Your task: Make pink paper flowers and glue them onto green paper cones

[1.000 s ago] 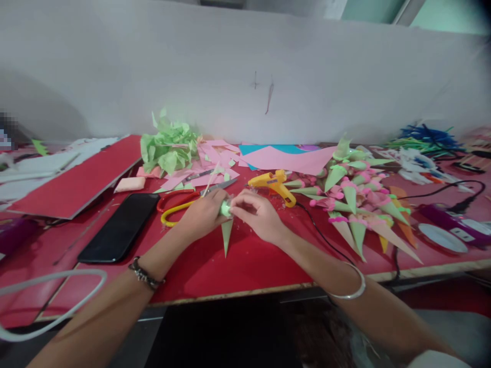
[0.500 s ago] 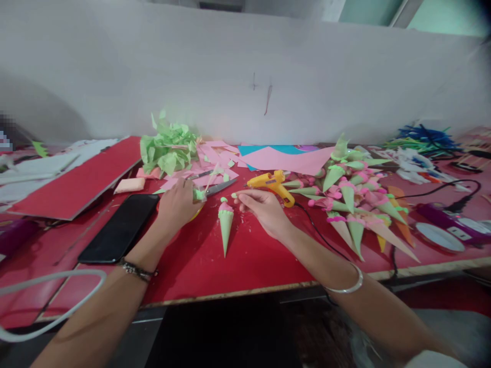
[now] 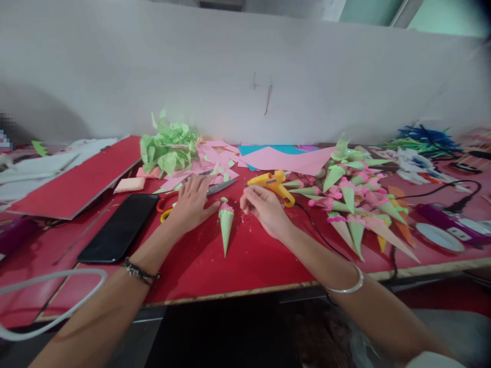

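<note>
A small paper ice-cream cone (image 3: 226,227), pale green with a pink top and a green tip, lies on the red table between my hands. My left hand (image 3: 193,203) is open just left of it, fingers spread above the scissors (image 3: 221,187), whose red and yellow handles are partly covered. To the cone's right, my right hand (image 3: 266,209) is closed with its fingertips together; whatever they hold is hidden. A yellow glue gun (image 3: 271,182) lies right behind that hand, its black cord running toward the front edge.
A heap of finished paper cones (image 3: 355,197) is at the right, near a purple power strip (image 3: 452,225). Crumpled green paper (image 3: 169,145) and pink sheets (image 3: 286,159) lie at the back. A black phone (image 3: 119,227) and a red board (image 3: 82,179) are at the left.
My left hand has moved right toward the cone and spread its fingers; the green piece by it is out of sight. My right fingers have curled in, and the small pale bit at their tips no longer shows.
</note>
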The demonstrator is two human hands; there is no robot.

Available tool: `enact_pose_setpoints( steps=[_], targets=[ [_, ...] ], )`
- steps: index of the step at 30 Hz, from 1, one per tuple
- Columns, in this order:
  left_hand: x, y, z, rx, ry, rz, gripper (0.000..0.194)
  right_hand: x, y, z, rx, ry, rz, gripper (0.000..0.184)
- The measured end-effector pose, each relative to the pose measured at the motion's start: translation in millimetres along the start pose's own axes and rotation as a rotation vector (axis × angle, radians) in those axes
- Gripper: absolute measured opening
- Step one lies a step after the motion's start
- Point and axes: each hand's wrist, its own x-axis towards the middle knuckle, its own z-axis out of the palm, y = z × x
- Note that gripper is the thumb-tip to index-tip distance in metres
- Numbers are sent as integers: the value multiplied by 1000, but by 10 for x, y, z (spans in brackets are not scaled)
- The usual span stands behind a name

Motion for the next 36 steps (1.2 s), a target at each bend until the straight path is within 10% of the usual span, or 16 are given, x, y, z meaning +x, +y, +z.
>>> enact_pose_setpoints(
  steps=[24,36],
  targets=[
    [4,113,-40,-207,-88,63,47,1,15,0,54,32,72,19],
    [-52,299,-93,120,-204,122,56,10,31,-22,17,49,49,17]
  ],
)
